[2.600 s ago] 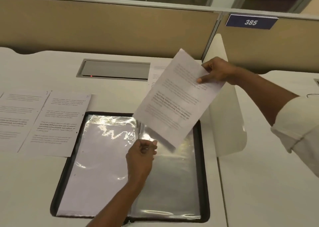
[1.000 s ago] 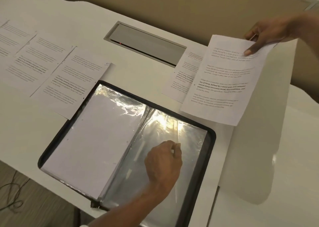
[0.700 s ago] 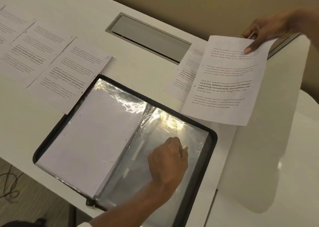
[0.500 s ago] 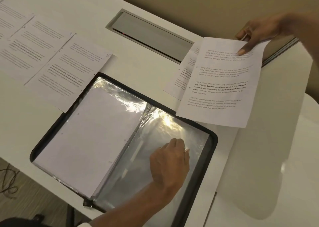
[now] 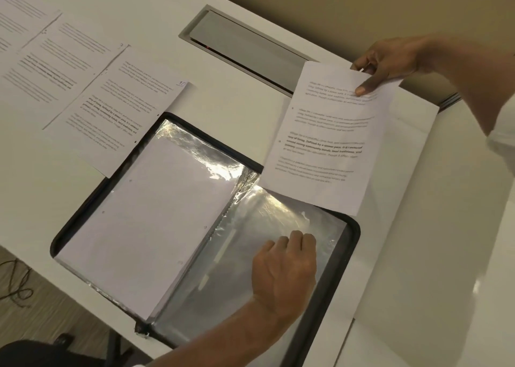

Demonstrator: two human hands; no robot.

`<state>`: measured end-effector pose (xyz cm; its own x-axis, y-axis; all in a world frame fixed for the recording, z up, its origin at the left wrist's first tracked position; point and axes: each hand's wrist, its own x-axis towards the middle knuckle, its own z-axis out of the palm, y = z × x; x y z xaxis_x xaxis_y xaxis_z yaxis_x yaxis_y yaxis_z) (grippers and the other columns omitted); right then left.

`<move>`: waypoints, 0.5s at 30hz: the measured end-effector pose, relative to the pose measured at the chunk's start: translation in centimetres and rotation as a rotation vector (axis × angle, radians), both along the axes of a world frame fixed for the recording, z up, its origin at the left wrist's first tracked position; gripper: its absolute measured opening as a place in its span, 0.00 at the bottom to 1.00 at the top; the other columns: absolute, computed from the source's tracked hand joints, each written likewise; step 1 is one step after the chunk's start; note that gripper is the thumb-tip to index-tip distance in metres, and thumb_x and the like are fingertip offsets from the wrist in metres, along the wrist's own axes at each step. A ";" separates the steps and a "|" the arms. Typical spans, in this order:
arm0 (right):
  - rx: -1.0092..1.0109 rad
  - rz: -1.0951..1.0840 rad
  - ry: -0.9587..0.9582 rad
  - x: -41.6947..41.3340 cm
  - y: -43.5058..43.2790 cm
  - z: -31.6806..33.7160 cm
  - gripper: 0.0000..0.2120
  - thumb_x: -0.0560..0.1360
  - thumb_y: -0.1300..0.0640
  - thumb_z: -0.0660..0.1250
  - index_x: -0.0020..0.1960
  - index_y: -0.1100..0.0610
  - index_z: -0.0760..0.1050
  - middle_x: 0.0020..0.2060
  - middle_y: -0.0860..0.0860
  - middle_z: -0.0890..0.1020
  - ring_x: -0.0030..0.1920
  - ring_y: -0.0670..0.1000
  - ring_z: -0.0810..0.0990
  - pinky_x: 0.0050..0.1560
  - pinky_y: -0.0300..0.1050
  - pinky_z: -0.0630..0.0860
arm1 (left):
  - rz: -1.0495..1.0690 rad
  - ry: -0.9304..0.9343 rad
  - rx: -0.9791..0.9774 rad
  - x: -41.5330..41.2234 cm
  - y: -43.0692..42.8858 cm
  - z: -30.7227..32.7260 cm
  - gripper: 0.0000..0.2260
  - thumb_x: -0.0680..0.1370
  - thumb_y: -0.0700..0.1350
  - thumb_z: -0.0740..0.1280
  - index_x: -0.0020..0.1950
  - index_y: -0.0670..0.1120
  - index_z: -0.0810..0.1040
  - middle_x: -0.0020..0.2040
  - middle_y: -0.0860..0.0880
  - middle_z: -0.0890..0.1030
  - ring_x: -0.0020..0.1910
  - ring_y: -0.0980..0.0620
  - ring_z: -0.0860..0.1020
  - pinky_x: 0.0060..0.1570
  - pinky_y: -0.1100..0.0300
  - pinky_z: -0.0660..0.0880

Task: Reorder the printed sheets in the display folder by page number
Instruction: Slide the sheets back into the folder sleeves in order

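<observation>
The right hand [image 5: 390,59] pinched a printed sheet [image 5: 326,135] by its top corner, above the open display folder [image 5: 342,269]. The left hand [image 5: 281,271], curled, pressed on the empty right-hand sleeve [image 5: 250,255]; whether it gripped plastic was unclear. Seemingly mid-removal, the next move required laying it beside the sheets [image 5: 119,110] on the desk [image 5: 223,93].

Bare forearms, a white sleeve [image 5: 504,140] at the right arm's edge only.

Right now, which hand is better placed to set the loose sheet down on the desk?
Right. The right hand already pinches the printed sheet by its top edge, raised above the desk. The left hand rests on the display folder's empty right sleeve.
</observation>
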<state>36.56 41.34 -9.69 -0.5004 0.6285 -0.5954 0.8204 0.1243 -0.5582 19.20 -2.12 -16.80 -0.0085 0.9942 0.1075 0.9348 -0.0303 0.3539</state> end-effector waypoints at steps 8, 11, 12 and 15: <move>-0.055 -0.072 -0.007 -4.0 -2.1 -0.8 0.13 0.72 0.61 0.80 0.56 0.58 0.85 0.48 0.54 0.89 0.45 0.50 0.87 0.45 0.41 0.83 | -0.072 0.056 -0.010 0.1 -0.2 -0.1 0.10 0.72 0.49 0.81 0.45 0.46 0.83 0.34 0.49 0.81 0.30 0.53 0.78 0.32 0.58 0.80; -0.065 -0.110 0.019 -4.1 -2.3 -2.1 0.13 0.71 0.60 0.81 0.54 0.57 0.85 0.49 0.53 0.89 0.50 0.54 0.87 0.55 0.47 0.81 | -0.078 0.075 -0.001 0.1 -0.1 0.0 0.09 0.73 0.48 0.80 0.45 0.46 0.83 0.34 0.50 0.80 0.30 0.53 0.78 0.32 0.58 0.79; -0.078 -0.115 0.030 -3.8 -2.4 -2.2 0.14 0.69 0.59 0.82 0.54 0.57 0.85 0.49 0.54 0.89 0.50 0.54 0.87 0.56 0.48 0.80 | -0.081 0.079 0.007 0.2 -0.1 -0.1 0.09 0.74 0.48 0.79 0.46 0.46 0.83 0.35 0.49 0.81 0.30 0.53 0.78 0.33 0.58 0.79; -0.085 -0.154 0.046 -3.1 -2.9 -2.2 0.18 0.66 0.56 0.82 0.53 0.58 0.85 0.50 0.55 0.89 0.49 0.54 0.87 0.50 0.46 0.84 | -0.081 0.099 0.010 0.2 0.0 -0.1 0.08 0.75 0.48 0.78 0.46 0.47 0.82 0.35 0.50 0.80 0.30 0.53 0.77 0.32 0.58 0.78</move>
